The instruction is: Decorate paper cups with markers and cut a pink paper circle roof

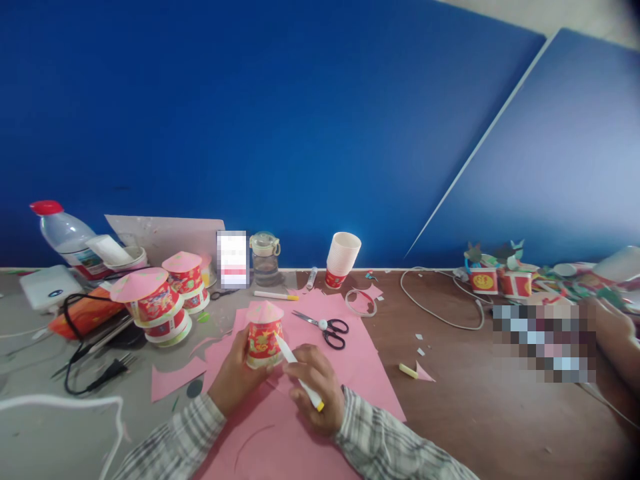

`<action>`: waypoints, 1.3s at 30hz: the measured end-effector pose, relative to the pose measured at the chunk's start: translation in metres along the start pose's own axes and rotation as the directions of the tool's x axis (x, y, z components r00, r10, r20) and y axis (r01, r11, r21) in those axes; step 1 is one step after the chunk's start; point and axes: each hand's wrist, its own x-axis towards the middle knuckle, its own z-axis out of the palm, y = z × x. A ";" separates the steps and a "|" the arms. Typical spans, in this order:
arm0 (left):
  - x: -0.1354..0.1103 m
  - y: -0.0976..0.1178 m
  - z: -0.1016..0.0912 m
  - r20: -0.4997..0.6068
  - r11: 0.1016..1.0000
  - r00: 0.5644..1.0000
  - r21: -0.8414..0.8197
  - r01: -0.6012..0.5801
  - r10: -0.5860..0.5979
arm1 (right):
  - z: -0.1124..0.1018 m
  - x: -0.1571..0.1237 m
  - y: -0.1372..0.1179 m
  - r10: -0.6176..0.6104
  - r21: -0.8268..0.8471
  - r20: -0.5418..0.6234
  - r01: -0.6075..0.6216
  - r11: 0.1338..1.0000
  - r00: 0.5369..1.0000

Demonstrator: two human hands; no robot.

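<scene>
My left hand (235, 373) is wrapped round a red patterned paper cup (261, 339), upside down and topped with a pink paper cone (265, 311). In my right hand (317, 387) is a white marker (303, 377) with a yellow end, held like a pen. The marker's upper tip meets or nearly meets the cup's right side; I cannot tell which. Both hands are above pink paper sheets (370, 373). Black-handled scissors (325, 325) lie on the paper behind my right hand. Another white and yellow marker (276, 295) lies farther back.
Cone-topped cups (155, 300), a plug with black cable (113, 373) and a bottle (65, 233) stand or lie at left. At the back are a glass jar (266, 260) and stacked paper cups (343, 257). Another person's hand (613, 333) is at right, near decorated cups (484, 277).
</scene>
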 end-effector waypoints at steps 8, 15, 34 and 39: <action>0.000 -0.003 0.000 -0.003 0.999 1.000 -0.032 0.010 -0.010 | -0.002 0.001 -0.001 -0.003 -0.005 0.008 0.003 1.000 1.000; 0.001 -0.002 0.000 0.017 0.996 1.000 -0.085 0.027 -0.026 | 0.000 -0.001 0.000 -0.023 -0.035 0.008 0.023 0.999 1.000; 0.000 -0.003 0.000 0.017 0.999 1.000 -0.052 0.013 -0.012 | -0.002 0.001 -0.001 -0.036 -0.076 0.027 0.038 0.996 0.999; 0.001 -0.002 0.000 0.012 0.998 0.999 -0.059 0.036 -0.035 | -0.002 0.001 -0.001 -0.060 -0.091 0.045 0.064 0.994 0.997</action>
